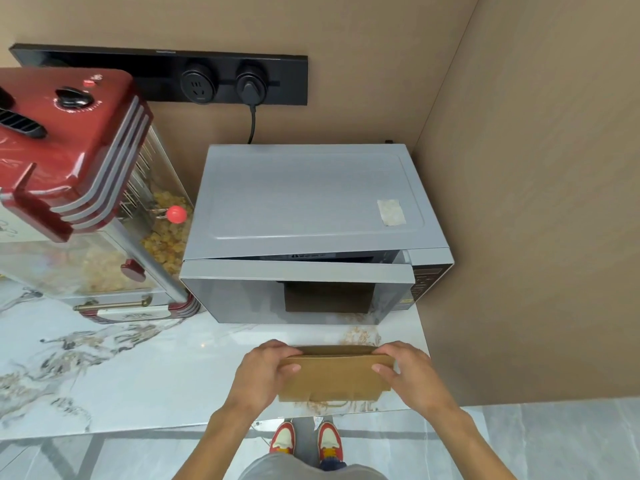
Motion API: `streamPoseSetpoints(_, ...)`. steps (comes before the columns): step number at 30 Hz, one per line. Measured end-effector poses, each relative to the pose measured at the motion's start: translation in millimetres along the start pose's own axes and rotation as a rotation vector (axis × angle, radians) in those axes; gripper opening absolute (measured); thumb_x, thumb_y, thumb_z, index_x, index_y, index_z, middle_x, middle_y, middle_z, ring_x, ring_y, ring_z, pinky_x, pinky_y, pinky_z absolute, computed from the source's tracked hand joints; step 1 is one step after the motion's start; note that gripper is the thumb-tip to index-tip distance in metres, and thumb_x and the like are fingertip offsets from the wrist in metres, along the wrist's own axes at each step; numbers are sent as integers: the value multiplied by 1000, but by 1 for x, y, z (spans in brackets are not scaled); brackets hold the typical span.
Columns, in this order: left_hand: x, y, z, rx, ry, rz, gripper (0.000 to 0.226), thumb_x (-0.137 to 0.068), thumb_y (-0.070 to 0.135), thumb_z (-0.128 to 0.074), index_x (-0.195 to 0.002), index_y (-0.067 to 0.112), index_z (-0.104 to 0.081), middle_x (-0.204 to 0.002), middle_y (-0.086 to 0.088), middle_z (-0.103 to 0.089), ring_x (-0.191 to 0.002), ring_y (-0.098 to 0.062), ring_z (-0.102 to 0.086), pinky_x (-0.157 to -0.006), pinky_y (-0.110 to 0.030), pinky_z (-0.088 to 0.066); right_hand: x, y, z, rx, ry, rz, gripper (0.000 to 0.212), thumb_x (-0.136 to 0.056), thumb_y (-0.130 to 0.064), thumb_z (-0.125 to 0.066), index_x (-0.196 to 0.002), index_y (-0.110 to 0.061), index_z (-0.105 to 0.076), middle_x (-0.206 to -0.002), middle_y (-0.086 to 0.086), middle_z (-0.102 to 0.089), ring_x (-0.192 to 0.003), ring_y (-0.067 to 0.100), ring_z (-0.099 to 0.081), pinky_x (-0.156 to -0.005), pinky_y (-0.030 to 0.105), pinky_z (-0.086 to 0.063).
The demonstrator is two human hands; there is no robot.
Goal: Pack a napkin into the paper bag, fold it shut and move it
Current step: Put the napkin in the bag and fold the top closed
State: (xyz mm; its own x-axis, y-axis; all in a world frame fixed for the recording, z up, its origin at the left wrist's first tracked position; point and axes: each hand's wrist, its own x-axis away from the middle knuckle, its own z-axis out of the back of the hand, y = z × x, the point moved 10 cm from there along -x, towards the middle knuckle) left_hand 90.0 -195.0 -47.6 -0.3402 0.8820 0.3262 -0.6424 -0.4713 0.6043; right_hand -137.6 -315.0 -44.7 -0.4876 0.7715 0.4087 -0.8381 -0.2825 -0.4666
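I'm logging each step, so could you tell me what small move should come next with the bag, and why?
Probably press the fold flat. Both the left hand and right hand pinch the paper bag at its top corners, its top strip already turned over, and it rests on the counter.

A single head view looks steeply down from above the counter's (138, 372) near edge, close over it, facing the wall (346, 26).

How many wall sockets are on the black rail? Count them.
2: an empty socket on the left, and one with a black plug beside it. The popcorn machine may hide more.
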Motion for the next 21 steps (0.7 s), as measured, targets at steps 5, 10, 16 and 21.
streamPoseSetpoints(5,-11,29,-7,-338,-62,-114,26,-97,39,-56,-120,35,-67,-115,6,-74,-105,-20,-66,-98,-34,-46,-12,-33,-14,338,-66,140,31,-98,-44,-55,-126,-32,-60,-124,-5,-70,-119,18,-60,-119,47,-17)
streamPoseSetpoints(10,-18,45,-11,-380,20,-166,27,-98,37,-48,-102,33,-74,-98,7,-76,-89,-17,-63,-82,-28,-46,-20,-75,-32,386,-52,258,27,-101,-44,-48,-114,-30,-68,-106,1,-76,-102,26,-66,-104,42,-42)
streamPoseSetpoints(16,-15,29,-19,-246,83,-114,22,-98,38,-54,-103,41,-75,-96,16,-78,-89,-10,-68,-84,-26,-53,-12,-91,-39,375,45,338,21,-101,-36,-52,-113,-32,-69,-99,-1,-78,-91,25,-69,-91,37,-54)
streamPoseSetpoints(21,-15,23,-25,-286,95,-113,22,-98,40,-54,-112,42,-71,-104,18,-77,-97,-9,-70,-90,-27,-52,-12,-89,-43,434,81,338,27,-95,-16,-58,-115,-30,-70,-106,-3,-78,-98,20,-68,-104,33,-37)
